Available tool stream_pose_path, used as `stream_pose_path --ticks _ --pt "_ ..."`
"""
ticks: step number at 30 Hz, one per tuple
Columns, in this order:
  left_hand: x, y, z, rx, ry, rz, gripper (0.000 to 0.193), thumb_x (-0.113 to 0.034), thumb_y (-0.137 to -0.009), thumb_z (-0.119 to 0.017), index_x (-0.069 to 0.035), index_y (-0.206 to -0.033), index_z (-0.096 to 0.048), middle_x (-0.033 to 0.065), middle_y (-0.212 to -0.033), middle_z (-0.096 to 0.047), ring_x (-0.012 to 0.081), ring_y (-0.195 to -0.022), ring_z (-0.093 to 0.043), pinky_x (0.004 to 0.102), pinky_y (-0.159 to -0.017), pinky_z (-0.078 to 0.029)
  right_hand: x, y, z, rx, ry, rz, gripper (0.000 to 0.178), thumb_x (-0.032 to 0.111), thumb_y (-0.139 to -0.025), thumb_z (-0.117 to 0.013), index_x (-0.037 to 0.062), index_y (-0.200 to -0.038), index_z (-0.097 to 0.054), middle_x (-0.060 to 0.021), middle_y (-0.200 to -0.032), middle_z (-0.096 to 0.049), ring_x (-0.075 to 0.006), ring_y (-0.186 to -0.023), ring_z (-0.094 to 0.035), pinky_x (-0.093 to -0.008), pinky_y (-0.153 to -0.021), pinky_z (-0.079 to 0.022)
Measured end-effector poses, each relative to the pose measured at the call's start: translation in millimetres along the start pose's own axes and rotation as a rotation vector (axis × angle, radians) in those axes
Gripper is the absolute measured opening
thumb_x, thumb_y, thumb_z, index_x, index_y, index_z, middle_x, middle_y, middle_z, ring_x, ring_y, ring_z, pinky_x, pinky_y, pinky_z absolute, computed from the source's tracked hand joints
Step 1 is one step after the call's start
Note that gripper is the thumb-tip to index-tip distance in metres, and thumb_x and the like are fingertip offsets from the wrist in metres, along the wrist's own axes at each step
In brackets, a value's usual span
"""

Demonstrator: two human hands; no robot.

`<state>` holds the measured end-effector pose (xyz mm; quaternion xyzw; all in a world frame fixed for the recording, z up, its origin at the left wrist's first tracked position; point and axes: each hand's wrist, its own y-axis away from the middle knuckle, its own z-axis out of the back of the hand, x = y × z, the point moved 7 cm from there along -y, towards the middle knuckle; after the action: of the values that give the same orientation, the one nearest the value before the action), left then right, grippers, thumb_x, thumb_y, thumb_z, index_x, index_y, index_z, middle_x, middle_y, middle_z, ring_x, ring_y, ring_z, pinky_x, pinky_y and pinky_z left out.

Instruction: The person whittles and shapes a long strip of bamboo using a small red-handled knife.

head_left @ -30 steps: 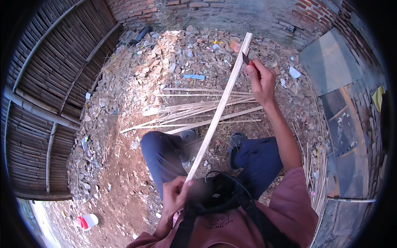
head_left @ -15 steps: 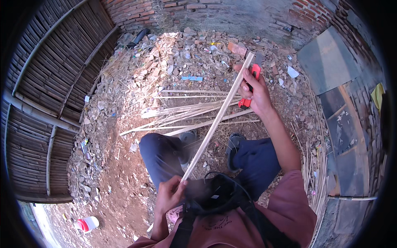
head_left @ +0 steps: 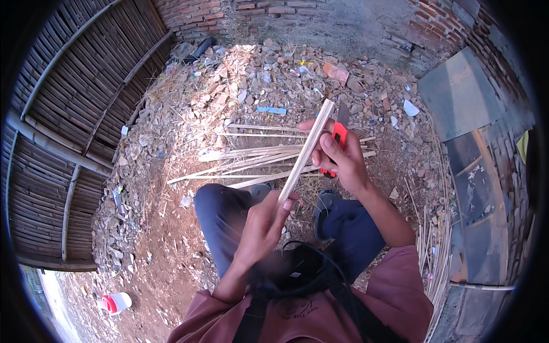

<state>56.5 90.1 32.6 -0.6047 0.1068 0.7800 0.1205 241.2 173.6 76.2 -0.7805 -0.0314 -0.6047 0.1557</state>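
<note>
A slim bundle of pale bamboo strips (head_left: 305,157) slants across the middle, its far end up and to the right. My left hand (head_left: 260,228) is closed around its near end, above my left knee. In my right hand (head_left: 346,163) lies a red utility knife (head_left: 339,135), its grey blade pointing away from me. Fingers of that same hand also touch the bundle near its far end. Beyond my feet, several loose bamboo strips (head_left: 251,162) lie roughly crosswise on the ground; my hands and the bundle partly cover them.
Rubble and litter (head_left: 286,74) cover the ground up to a brick wall (head_left: 320,23). A bamboo-slat panel (head_left: 63,114) stands left. Flat boards (head_left: 463,91) lean at the right, with long thin strips (head_left: 437,268) below. A red-and-white container (head_left: 117,303) lies at lower left.
My left hand has moved up and to the right, further forward. My right hand, with the knife, has come down nearer to me, and the bundle's far end has dropped with it.
</note>
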Motion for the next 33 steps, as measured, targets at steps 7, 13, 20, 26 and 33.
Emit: stream_pose_path --ticks 7,13,20,26,33 --pt "13.1 3.3 5.6 -0.04 0.169 -0.003 0.028 -0.025 -0.112 -0.055 -0.001 -0.118 -0.067 -0.0011 -0.064 -0.045 0.0072 -0.06 -0.041 0.0305 -0.055 -0.035 22.9 18.7 -11.8 0.103 0.751 0.474 0.039 0.042 -0.103 -0.067 0.003 -0.107 -0.067 -0.0058 -0.077 -0.062 -0.0175 -0.066 -0.067 -0.0334 -0.059 -0.05" --pt "-8.2 1.3 5.5 -0.036 0.139 -0.023 0.028 -0.026 -0.111 -0.059 0.001 -0.111 -0.066 -0.0025 -0.064 -0.05 0.0054 -0.059 -0.041 0.0295 -0.054 -0.034 15.4 31.6 -39.5 0.121 1.034 0.753 0.039 0.044 -0.091 -0.079 0.0073 -0.094 -0.068 -0.0041 -0.076 -0.065 -0.0231 -0.063 -0.069 -0.0357 -0.056 -0.054" --pt "-9.5 4.5 5.0 -0.099 0.093 -0.082 0.034 -0.028 -0.114 -0.052 0.002 -0.114 -0.069 -0.0082 -0.07 -0.052 0.0 -0.065 -0.039 0.0244 -0.056 -0.029 26.1 35.4 -49.1 0.079 1.117 0.789 0.038 0.045 -0.092 -0.078 0.0085 -0.09 -0.066 -0.0034 -0.072 -0.063 -0.0228 -0.061 -0.068 -0.0359 -0.055 -0.054" --pt "-19.3 8.3 7.8 -0.146 0.003 -0.07 0.036 -0.027 -0.114 -0.049 0.003 -0.111 -0.07 -0.0068 -0.062 -0.047 0.0016 -0.061 -0.037 0.0269 -0.054 -0.029 31.1 39.8 -51.4 0.05 1.183 0.824 0.038 0.047 -0.094 -0.076 0.0108 -0.087 -0.065 -0.0021 -0.07 -0.061 -0.0216 -0.059 -0.066 -0.0354 -0.054 -0.052" --pt "-17.9 10.6 6.7 -0.134 0.045 -0.057 0.037 -0.027 -0.115 -0.049 0.002 -0.111 -0.07 -0.0081 -0.061 -0.045 0.0009 -0.06 -0.036 0.0265 -0.053 -0.027 32.7 43.0 -52.2 0.017 1.218 0.865 0.038 0.048 -0.095 -0.074 0.0124 -0.086 -0.065 -0.0002 -0.068 -0.058 -0.019 -0.057 -0.063 -0.0344 -0.052 -0.049"
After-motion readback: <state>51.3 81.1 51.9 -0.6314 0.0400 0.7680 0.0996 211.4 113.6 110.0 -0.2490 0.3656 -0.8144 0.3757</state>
